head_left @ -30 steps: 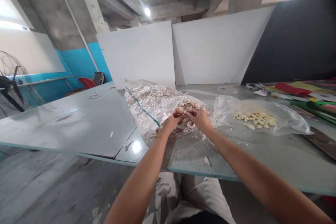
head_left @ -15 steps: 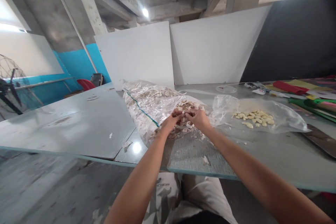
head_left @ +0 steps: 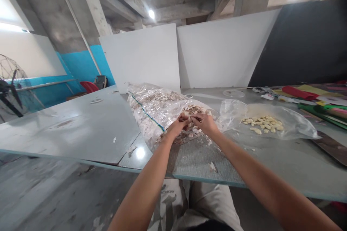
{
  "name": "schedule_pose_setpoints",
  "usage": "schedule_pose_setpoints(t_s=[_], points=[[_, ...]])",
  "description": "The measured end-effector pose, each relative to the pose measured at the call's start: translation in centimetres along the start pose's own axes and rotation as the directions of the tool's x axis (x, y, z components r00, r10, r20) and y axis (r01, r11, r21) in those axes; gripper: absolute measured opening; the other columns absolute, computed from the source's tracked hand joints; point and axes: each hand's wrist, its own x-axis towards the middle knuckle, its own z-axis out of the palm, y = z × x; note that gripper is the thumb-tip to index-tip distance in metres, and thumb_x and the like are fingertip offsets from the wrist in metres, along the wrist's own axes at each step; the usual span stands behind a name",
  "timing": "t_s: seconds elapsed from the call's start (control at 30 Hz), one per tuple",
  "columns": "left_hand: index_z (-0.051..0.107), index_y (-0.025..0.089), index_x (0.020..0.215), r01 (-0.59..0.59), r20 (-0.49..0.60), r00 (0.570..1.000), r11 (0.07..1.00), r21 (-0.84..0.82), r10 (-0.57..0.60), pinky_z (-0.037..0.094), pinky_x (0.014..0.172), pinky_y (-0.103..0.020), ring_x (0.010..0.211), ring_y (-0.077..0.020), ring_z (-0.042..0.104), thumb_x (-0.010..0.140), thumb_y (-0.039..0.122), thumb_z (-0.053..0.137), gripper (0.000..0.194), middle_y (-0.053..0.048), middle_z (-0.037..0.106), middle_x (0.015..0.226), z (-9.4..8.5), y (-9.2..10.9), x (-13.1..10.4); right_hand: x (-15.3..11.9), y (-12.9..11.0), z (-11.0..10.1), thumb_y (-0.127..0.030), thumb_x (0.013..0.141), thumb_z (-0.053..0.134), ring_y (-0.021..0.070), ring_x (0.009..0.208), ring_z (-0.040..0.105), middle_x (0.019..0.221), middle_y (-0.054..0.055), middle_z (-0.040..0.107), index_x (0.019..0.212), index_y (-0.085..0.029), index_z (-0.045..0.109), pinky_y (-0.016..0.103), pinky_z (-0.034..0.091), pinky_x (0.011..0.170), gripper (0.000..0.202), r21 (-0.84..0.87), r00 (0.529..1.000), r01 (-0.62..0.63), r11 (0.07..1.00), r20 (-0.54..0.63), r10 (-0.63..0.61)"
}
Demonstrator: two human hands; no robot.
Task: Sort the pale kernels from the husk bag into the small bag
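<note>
At the mouth of a large clear plastic bag, my left hand and my right hand meet with their fingertips pinched together. Between them is a small pale garlic clove, mostly covered by the fingers. Papery garlic skins spill from the bag around and beneath both hands. To the right, several peeled garlic cloves lie on a second clear plastic bag, apart from my right hand.
The grey table has a seam and a front edge before my legs. Loose skin scraps lie near that edge. A dark flat board and a red roll are at the right. White panels stand behind.
Both hands stay in the same place, with only slight finger movement around the garlic clove. The view has shifted very slightly.
</note>
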Motion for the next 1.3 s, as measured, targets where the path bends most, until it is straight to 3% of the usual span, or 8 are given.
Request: schedule_pose_setpoints(t_s=[0.33, 0.6, 0.8, 1.03, 1.17, 1.3], points=[[0.058, 0.018, 0.093, 0.017, -0.001, 1.000, 0.997, 0.076, -0.017, 0.039, 0.045, -0.020, 0.043, -0.0061, 0.045, 0.066, 0.043, 0.065, 0.038, 0.005, 0.051, 0.057, -0.4, -1.1, 0.6, 0.0, 0.0, -0.2, -0.036, 0.079, 0.049, 0.0108, 0.049, 0.056, 0.064, 0.001, 0.065, 0.100, -0.020, 0.066, 0.021, 0.045, 0.048, 0.031, 0.017, 0.999, -0.033, 0.999, 0.033, 0.032], [0.060, 0.018, 0.096, 0.025, 0.033, 0.999, 1.000, 0.011, -0.026, 0.043, 0.050, -0.022, 0.050, -0.0072, 0.051, 0.066, 0.040, 0.067, 0.038, 0.002, 0.059, 0.069, -0.3, -0.5, 0.1, -0.1, -0.7, -0.4, -0.041, 0.077, 0.050, 0.0108, 0.045, 0.054, 0.056, 0.000, 0.059, 0.082, -0.016, 0.064, 0.021, 0.043, 0.042, 0.029, 0.171, 0.998, -0.055, 0.984, 0.013, 0.054], [0.060, 0.016, 0.093, -0.009, 0.035, 0.999, 0.995, 0.096, 0.006, 0.038, 0.045, -0.020, 0.044, -0.0061, 0.046, 0.061, 0.036, 0.070, 0.039, 0.004, 0.055, 0.058, -0.2, -0.2, 0.0, -0.1, -0.5, -0.4, -0.040, 0.075, 0.053, 0.0094, 0.042, 0.052, 0.054, -0.001, 0.058, 0.077, -0.016, 0.063, 0.019, 0.039, 0.041, 0.026, 0.107, 0.998, -0.060, 0.992, 0.005, 0.060], [0.063, 0.017, 0.095, 0.011, -0.010, 1.000, 0.979, 0.203, -0.009, 0.036, 0.046, -0.020, 0.045, -0.0071, 0.047, 0.068, 0.043, 0.063, 0.038, 0.002, 0.056, 0.059, -0.6, -1.0, 0.5, 0.0, -0.4, -0.2, -0.032, 0.078, 0.048, 0.0093, 0.042, 0.053, 0.059, 0.001, 0.062, 0.083, -0.016, 0.066, 0.019, 0.040, 0.043, 0.025, 0.061, 0.998, -0.058, 0.996, 0.035, 0.056], [0.063, 0.018, 0.094, 0.044, -0.100, 0.995, 0.976, 0.214, -0.023, 0.036, 0.047, -0.020, 0.046, -0.0072, 0.047, 0.066, 0.044, 0.065, 0.038, 0.002, 0.058, 0.061, -0.6, -1.3, 0.6, 0.0, -0.7, -0.4, -0.031, 0.078, 0.049, 0.0094, 0.042, 0.055, 0.056, 0.000, 0.062, 0.090, -0.016, 0.068, 0.018, 0.038, 0.042, 0.027, 0.001, 0.996, -0.078, 0.997, 0.042, 0.078], [0.062, 0.018, 0.094, 0.034, -0.080, 0.997, 0.985, 0.170, -0.020, 0.037, 0.048, -0.020, 0.046, -0.0065, 0.047, 0.066, 0.045, 0.064, 0.038, 0.003, 0.058, 0.062, -0.6, -1.4, 0.7, 0.1, -0.4, -0.3, -0.031, 0.077, 0.049, 0.0097, 0.044, 0.056, 0.059, 0.000, 0.064, 0.092, -0.016, 0.068, 0.017, 0.038, 0.041, 0.029, 0.009, 0.997, -0.071, 0.997, 0.044, 0.071]])
